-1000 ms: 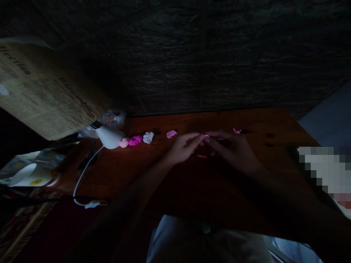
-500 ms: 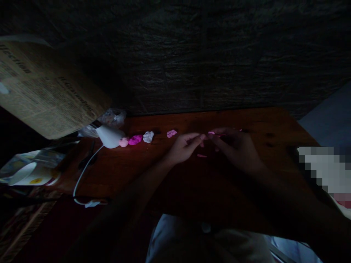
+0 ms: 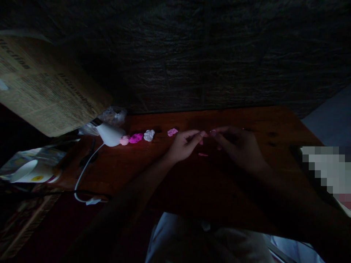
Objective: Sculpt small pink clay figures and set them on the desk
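Note:
My left hand [image 3: 188,143] is closed in a pinch over the wooden table [image 3: 131,168]; what its fingertips hold is too small and dark to make out. Just to its right, my right hand [image 3: 237,144] pinches a small pink piece [image 3: 213,130] between thumb and forefinger. The fingertips of both hands almost meet. A thin pink strip [image 3: 203,154] lies on the wood below them. Left of my hands sits a pink lump [image 3: 172,132], and farther left a white lump [image 3: 149,135], a magenta lump [image 3: 136,138] and a light pink lump [image 3: 124,140].
A white lamp-like object [image 3: 109,134] with a white cable [image 3: 79,180] stands at the left. Beside it are clear plastic, a printed paper sheet [image 3: 52,87] and a paper cup [image 3: 33,172]. A dark stone-patterned wall [image 3: 175,54] borders the table. A blurred pale object [image 3: 326,164] is at the right.
The pink piece at my right fingertips shows less than before, and the fingers have shifted slightly. The whole view has moved a little. The lumps and the strip keep their places on the table.

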`<action>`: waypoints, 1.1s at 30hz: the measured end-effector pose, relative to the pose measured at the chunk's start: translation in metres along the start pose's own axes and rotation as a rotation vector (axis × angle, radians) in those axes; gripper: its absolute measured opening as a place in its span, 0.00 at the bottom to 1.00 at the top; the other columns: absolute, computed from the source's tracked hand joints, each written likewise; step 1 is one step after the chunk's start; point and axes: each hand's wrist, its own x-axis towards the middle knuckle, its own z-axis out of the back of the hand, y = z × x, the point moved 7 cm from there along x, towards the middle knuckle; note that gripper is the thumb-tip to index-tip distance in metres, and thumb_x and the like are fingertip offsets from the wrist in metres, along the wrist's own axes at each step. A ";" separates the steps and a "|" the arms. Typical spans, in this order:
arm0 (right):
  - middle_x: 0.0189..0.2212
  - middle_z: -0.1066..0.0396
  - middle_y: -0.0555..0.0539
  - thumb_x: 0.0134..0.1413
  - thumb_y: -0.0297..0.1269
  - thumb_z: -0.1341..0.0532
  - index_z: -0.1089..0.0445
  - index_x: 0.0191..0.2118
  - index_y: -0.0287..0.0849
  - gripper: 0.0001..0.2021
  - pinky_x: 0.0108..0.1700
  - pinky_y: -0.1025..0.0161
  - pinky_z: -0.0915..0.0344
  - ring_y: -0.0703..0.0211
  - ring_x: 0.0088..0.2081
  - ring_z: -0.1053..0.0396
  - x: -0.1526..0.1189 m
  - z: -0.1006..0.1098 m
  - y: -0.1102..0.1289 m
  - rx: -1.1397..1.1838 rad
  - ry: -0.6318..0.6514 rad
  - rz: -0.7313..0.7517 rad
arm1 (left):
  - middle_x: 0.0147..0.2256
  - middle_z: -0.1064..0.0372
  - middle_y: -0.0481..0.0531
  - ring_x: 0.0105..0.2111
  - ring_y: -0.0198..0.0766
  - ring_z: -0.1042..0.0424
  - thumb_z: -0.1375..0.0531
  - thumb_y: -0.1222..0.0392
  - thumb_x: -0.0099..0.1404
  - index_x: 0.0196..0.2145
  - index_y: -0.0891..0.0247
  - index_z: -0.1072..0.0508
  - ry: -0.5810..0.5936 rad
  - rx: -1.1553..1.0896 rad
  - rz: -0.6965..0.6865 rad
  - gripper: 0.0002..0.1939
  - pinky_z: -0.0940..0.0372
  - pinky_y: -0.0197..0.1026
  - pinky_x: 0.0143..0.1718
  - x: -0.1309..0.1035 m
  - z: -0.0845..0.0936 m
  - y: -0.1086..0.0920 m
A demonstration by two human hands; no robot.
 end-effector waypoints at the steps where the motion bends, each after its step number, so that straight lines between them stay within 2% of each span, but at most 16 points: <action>1: 0.33 0.18 0.45 0.56 0.58 0.32 0.20 0.39 0.45 0.20 0.27 0.62 0.28 0.60 0.23 0.27 0.000 0.000 0.000 -0.004 -0.003 0.000 | 0.28 0.27 0.49 0.27 0.31 0.33 0.43 0.43 0.72 0.40 0.64 0.19 0.002 0.001 -0.001 0.22 0.38 0.36 0.32 0.000 0.000 0.000; 6: 0.33 0.18 0.44 0.55 0.60 0.32 0.20 0.40 0.44 0.22 0.27 0.61 0.29 0.59 0.23 0.27 0.000 0.000 0.000 -0.006 0.002 -0.014 | 0.27 0.27 0.49 0.28 0.31 0.32 0.43 0.44 0.73 0.39 0.65 0.19 0.011 0.005 -0.010 0.21 0.37 0.36 0.33 0.000 -0.001 -0.001; 11: 0.35 0.18 0.43 0.56 0.58 0.32 0.20 0.40 0.43 0.21 0.26 0.62 0.29 0.59 0.24 0.27 -0.001 -0.002 0.000 0.003 0.013 -0.009 | 0.27 0.28 0.49 0.30 0.32 0.30 0.44 0.45 0.73 0.33 0.65 0.22 0.021 0.034 -0.033 0.22 0.36 0.36 0.36 0.000 -0.002 0.000; 15: 0.32 0.19 0.44 0.58 0.58 0.33 0.21 0.38 0.43 0.21 0.27 0.62 0.29 0.61 0.23 0.28 -0.001 -0.003 0.002 -0.016 0.028 0.015 | 0.27 0.28 0.49 0.29 0.33 0.30 0.44 0.45 0.72 0.35 0.65 0.22 0.018 0.027 -0.038 0.21 0.36 0.37 0.36 0.000 -0.003 0.001; 24: 0.27 0.22 0.46 0.64 0.56 0.39 0.21 0.38 0.45 0.19 0.31 0.60 0.29 0.58 0.24 0.28 -0.001 -0.004 0.011 -0.139 0.095 0.108 | 0.26 0.29 0.49 0.28 0.32 0.32 0.44 0.45 0.72 0.29 0.64 0.25 0.013 0.055 -0.043 0.22 0.38 0.36 0.34 0.000 -0.003 -0.003; 29: 0.29 0.21 0.47 0.62 0.53 0.36 0.20 0.37 0.47 0.16 0.31 0.59 0.27 0.58 0.24 0.27 -0.002 -0.003 0.010 -0.102 0.097 0.079 | 0.25 0.30 0.48 0.28 0.32 0.33 0.43 0.45 0.71 0.27 0.64 0.27 0.017 0.058 -0.043 0.22 0.40 0.36 0.32 -0.001 -0.004 -0.003; 33: 0.30 0.20 0.47 0.60 0.50 0.34 0.19 0.36 0.46 0.13 0.30 0.61 0.27 0.60 0.24 0.27 0.000 -0.004 0.006 -0.021 0.089 0.035 | 0.27 0.28 0.49 0.28 0.32 0.33 0.43 0.48 0.71 0.29 0.64 0.25 0.023 0.022 -0.020 0.19 0.38 0.36 0.33 -0.002 -0.006 -0.003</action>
